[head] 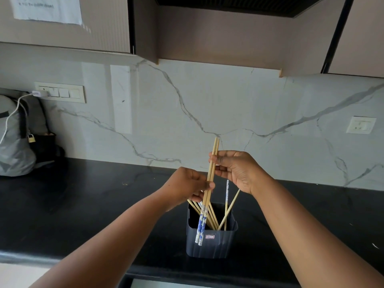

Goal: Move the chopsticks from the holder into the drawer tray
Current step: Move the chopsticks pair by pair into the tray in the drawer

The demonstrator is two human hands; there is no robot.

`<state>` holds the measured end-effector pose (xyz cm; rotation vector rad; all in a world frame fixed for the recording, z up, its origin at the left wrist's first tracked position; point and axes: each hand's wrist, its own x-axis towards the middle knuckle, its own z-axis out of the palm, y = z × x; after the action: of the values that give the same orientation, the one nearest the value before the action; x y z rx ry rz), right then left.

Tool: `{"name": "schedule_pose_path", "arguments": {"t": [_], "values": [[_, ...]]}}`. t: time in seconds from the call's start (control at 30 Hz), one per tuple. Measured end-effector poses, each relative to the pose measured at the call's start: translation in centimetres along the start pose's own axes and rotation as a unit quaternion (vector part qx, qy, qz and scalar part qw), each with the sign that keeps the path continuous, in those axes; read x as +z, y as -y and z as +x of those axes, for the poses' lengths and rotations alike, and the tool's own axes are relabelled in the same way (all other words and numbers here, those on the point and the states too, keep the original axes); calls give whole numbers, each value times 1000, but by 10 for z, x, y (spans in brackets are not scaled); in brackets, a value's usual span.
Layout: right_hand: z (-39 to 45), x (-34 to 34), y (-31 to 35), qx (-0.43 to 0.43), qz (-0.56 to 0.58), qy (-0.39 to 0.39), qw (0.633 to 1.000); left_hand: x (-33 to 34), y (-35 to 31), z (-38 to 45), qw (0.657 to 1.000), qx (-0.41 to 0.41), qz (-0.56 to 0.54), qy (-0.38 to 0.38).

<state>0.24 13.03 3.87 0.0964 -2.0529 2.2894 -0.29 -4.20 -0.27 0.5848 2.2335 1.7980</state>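
Observation:
A dark square holder (pixel 211 243) stands on the black counter near its front edge, with several chopsticks inside. Two plain wooden chopsticks (pixel 214 154) rise upright above it. My right hand (pixel 239 170) pinches them near the top, and my left hand (pixel 187 187) grips them lower down. The left hand also holds a pair of blue-and-white patterned chopsticks (pixel 200 225), whose tips hang down outside the holder's front wall. Another patterned chopstick (pixel 227 192) and a plain one (pixel 230 208) lean inside the holder at the right. The drawer tray is not visible.
A grey backpack (pixel 14 138) with a small padlock sits at the far left of the counter (pixel 93 204), under a switch panel (pixel 62 92) with a white charger cable. A wall socket (pixel 361 124) is on the marble backsplash. A drawer edge (pixel 145 284) shows at the bottom.

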Motion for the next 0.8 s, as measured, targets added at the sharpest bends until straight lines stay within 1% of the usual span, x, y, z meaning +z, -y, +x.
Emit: {"name": "schedule_pose_path", "arguments": {"t": [0.13,0.17,0.3,0.4,0.53,0.57,0.6,0.67,0.7,0.73,0.8], "values": [[-2,4,-9,-11,-4,-64,998,-2,3,3,997,3,-67,-31],[-5,4,-12,-3,-5,-65,998,-3,3,4,995,8,-84,-43],[-21,7,-37,57,-29,0,998,-6,8,7,985,35,-148,-81],[-32,11,-63,71,-38,-7,997,-2,15,7,974,41,-187,-121],[-40,11,-99,90,-63,-13,994,10,40,3,976,0,-169,-133],[-42,9,-108,99,-72,-8,992,11,49,1,979,-11,-159,-129],[-44,7,-117,109,-81,-3,991,12,61,-1,984,-16,-125,-124],[-53,2,-139,134,-102,8,986,10,91,-7,992,1,22,-121],[-60,-1,-152,148,-113,14,982,7,107,-12,988,16,98,-118],[-67,-5,-166,163,-125,22,978,3,123,-17,982,24,147,-116],[-86,-14,-196,194,-164,39,966,-7,157,-28,980,18,154,-127]]}}
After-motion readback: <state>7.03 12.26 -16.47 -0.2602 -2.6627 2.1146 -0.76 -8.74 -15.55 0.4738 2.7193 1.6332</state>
